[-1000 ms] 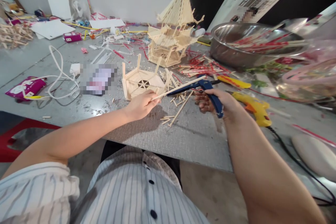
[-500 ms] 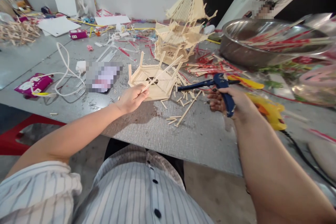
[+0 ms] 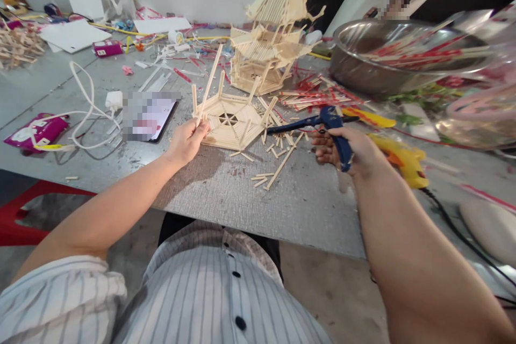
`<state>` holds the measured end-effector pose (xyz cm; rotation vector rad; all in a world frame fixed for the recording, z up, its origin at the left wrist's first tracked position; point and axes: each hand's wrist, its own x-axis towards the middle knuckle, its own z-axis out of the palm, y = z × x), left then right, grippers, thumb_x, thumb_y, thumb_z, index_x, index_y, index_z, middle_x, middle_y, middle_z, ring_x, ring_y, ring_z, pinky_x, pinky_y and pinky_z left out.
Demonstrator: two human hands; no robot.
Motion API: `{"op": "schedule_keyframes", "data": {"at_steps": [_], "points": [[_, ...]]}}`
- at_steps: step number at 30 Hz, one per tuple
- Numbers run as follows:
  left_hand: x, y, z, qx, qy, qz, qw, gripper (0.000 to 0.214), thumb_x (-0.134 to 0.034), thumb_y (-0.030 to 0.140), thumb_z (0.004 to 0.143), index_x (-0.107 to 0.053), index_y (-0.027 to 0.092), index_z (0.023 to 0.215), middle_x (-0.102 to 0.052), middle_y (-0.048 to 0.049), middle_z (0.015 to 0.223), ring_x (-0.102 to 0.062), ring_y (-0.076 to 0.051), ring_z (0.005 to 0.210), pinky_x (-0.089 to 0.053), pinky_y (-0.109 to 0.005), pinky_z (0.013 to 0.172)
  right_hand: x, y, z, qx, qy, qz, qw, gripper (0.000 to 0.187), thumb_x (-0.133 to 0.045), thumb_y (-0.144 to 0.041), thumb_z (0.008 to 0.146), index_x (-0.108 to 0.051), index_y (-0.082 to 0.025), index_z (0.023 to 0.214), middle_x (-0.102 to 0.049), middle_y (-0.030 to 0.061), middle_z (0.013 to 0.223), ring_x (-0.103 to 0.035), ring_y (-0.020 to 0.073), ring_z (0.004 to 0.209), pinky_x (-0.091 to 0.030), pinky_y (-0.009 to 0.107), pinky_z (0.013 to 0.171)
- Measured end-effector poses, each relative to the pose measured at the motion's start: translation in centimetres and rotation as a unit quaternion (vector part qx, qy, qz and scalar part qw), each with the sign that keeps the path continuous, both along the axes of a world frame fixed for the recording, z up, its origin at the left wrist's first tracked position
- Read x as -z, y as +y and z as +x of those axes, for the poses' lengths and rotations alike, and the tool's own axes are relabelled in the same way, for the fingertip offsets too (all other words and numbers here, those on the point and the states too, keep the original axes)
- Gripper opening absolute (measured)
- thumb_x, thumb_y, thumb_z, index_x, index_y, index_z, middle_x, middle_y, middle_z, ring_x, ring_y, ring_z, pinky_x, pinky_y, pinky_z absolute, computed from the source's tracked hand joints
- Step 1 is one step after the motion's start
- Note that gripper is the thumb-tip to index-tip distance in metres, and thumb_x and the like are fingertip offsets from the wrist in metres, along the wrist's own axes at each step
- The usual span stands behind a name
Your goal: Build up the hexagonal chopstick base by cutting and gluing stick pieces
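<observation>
Grey and scuffed, your table (image 3: 306,209) is strewn with cut sticks and red scraps. Your left hand (image 3: 186,140) sits near the middle of the table, thumb and fingers pinched on the lower end of a long pale stick (image 3: 210,81). It rises steeply away from you, leaning slightly right, its foot beside the near-left corner of the hexagonal frame (image 3: 230,119). That frame is a flat, pale base built of sticks, with a spoked opening in its centre and short posts standing at its corners. Your right hand (image 3: 342,150) is closed around the handles of the blue cutters (image 3: 318,121), whose thin nose points left toward the frame without touching it. A yellow glue gun (image 3: 403,164) lies just right of that hand. A tiered stick pagoda (image 3: 270,37) stands beyond the frame, toward the far edge, with a metal bowl (image 3: 355,72) at its right.
</observation>
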<state>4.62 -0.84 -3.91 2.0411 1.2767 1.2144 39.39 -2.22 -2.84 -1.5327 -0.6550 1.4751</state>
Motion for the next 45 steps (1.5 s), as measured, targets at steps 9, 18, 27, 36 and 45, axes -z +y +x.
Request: {"op": "schedule_keyframes", "data": {"at_steps": [9, 18, 27, 36, 45], "points": [[0.22, -0.26, 0.09, 0.013, 0.032, 0.01, 0.999, 0.041, -0.035, 0.046, 0.089, -0.048, 0.019, 0.061, -0.057, -0.0006, 0.064, -0.054, -0.012, 0.062, -0.042, -0.028, 0.065, -0.03, -0.01, -0.18, 0.006, -0.005, 0.0, 1.0, 0.028, -0.033, -0.016, 0.084, -0.06, -0.011, 0.08, -0.065, 0.0046, 0.055, -0.056, 0.0119, 0.036, -0.047, 0.023, 0.035], [0.08, -0.43, 0.17, 0.02, 0.04, 0.002, 0.999, 0.042, -0.034, 0.047, 0.089, -0.048, 0.019, 0.061, -0.058, -0.0012, 0.064, -0.056, -0.013, 0.064, -0.043, -0.028, 0.066, 0.07, 0.02, -0.07, 0.004, -0.005, 0.003, 1.0, 0.027, -0.034, -0.017, 0.083, -0.06, -0.011, 0.079, -0.064, 0.0052, 0.056, -0.055, 0.012, 0.037, -0.047, 0.023, 0.036], [0.09, -0.44, 0.18, 0.018, 0.043, 0.002, 0.999, 0.043, -0.034, 0.049, 0.089, -0.05, 0.019, 0.063, -0.059, -0.0015, 0.066, -0.056, -0.014, 0.065, -0.043, -0.028, 0.065, 0.15, 0.06, 0.06, 0.002, -0.006, 0.005, 1.0, 0.026, -0.035, -0.016, 0.083, -0.06, -0.011, 0.079, -0.065, 0.0049, 0.057, -0.056, 0.0123, 0.037, -0.047, 0.023, 0.036], [0.13, -0.21, 0.21, -0.039, 0.058, 0.022, 0.997, 0.044, -0.032, 0.049, 0.089, -0.055, 0.019, 0.068, -0.06, -0.003, 0.069, -0.056, -0.014, 0.063, -0.043, -0.027, 0.063, 0.07, 0.0, -0.01, 0.001, -0.004, 0.005, 1.0, 0.025, -0.036, -0.016, 0.082, -0.061, -0.011, 0.079, -0.065, 0.0056, 0.057, -0.056, 0.0123, 0.037, -0.047, 0.023, 0.036], [-0.22, 0.36, -0.18, -0.105, 0.075, 0.018, 0.992, 0.043, -0.032, 0.047, 0.089, -0.06, 0.018, 0.075, -0.065, -0.0066, 0.077, -0.059, -0.017, 0.072, -0.044, -0.03, 0.068, -0.01, -0.06, -0.06, -0.002, -0.007, 0.006, 1.0, 0.026, -0.035, -0.016, 0.083, -0.061, -0.011, 0.081, -0.064, 0.0052, 0.056, -0.055, 0.0118, 0.037, -0.047, 0.022, 0.037]]}}
